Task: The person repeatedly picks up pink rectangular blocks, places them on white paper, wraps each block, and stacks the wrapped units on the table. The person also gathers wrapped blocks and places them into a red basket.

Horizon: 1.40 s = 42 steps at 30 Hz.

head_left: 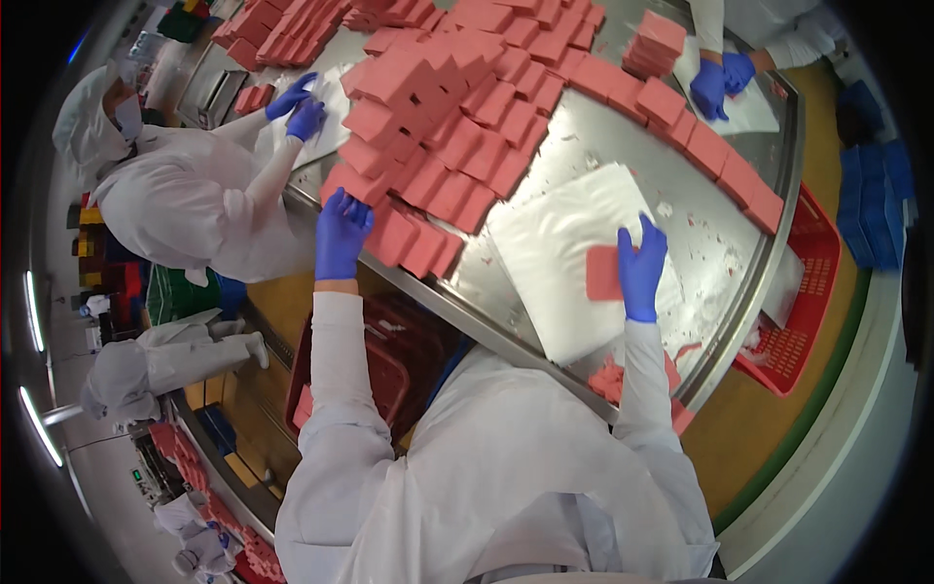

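My left hand (342, 236), in a blue glove, is at the near left edge of a large stack of pink slabs (428, 146) that look like pressed meat. Its fingers curl over a slab there, their tips partly hidden. My right hand (642, 270), also gloved in blue, lies with fingers apart at the right side of a single flat pink slab (602, 273), partly covering it. That slab rests on white sheets (545, 234) spread on the metal table (574, 146).
A row of slabs (720, 156) curves along the right of the table. Pink scraps (608, 378) lie by my right forearm. Co-workers' gloved hands (302, 107) (718, 86) work at left and far right. A red crate (812, 282) stands beyond the right edge; a dark red bin (375, 375) sits below.
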Each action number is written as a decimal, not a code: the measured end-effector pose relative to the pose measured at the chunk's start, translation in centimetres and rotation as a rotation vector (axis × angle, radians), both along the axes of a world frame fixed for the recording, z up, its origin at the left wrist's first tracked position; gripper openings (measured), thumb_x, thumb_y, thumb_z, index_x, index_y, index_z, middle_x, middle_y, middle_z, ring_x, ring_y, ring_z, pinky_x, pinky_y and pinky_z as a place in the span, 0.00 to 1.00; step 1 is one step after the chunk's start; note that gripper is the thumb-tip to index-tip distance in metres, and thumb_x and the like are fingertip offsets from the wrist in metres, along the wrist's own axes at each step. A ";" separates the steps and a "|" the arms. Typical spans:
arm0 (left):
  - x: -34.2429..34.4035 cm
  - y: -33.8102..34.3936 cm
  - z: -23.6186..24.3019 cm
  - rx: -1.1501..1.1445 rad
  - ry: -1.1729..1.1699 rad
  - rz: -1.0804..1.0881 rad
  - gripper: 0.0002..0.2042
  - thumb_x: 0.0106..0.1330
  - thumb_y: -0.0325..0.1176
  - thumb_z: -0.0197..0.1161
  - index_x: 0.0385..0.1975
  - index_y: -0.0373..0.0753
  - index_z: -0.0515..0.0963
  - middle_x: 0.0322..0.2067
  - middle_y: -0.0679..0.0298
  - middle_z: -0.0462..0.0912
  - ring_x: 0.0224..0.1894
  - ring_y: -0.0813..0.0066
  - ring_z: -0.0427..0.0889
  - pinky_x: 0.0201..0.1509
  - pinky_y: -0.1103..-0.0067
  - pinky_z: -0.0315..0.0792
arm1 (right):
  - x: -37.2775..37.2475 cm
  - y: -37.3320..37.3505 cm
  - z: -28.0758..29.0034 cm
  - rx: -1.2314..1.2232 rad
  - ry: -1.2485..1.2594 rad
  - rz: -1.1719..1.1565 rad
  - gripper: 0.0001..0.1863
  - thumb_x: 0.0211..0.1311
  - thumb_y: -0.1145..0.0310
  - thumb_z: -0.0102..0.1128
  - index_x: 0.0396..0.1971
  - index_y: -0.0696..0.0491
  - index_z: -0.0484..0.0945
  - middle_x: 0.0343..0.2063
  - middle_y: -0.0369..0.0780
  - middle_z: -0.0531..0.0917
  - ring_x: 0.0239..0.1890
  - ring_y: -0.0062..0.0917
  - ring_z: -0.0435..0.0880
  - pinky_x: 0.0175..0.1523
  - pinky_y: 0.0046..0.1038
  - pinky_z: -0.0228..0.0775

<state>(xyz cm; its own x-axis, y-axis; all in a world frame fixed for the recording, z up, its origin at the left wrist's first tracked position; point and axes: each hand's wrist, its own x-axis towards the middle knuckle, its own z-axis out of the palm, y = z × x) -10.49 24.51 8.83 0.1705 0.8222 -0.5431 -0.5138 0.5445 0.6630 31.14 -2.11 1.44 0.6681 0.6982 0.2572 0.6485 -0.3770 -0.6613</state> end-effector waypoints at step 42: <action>5.5 3.8 3.3 0.286 -0.532 -0.035 0.33 0.62 0.51 0.53 0.66 0.47 0.59 0.67 0.57 0.58 0.69 0.48 0.55 0.68 0.40 0.47 | -5.6 32.7 11.1 0.287 1.637 0.659 0.31 0.51 0.46 0.66 0.51 0.48 0.72 0.45 0.35 0.75 0.46 0.24 0.75 0.50 0.32 0.69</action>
<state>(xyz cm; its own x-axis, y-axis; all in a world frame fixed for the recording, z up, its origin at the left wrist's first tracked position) -4.95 28.32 12.18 0.3873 0.9122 -0.1338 -0.8001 0.4047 0.4428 25.54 30.61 12.50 -0.0013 0.9860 -0.1665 -0.6897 -0.1214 -0.7138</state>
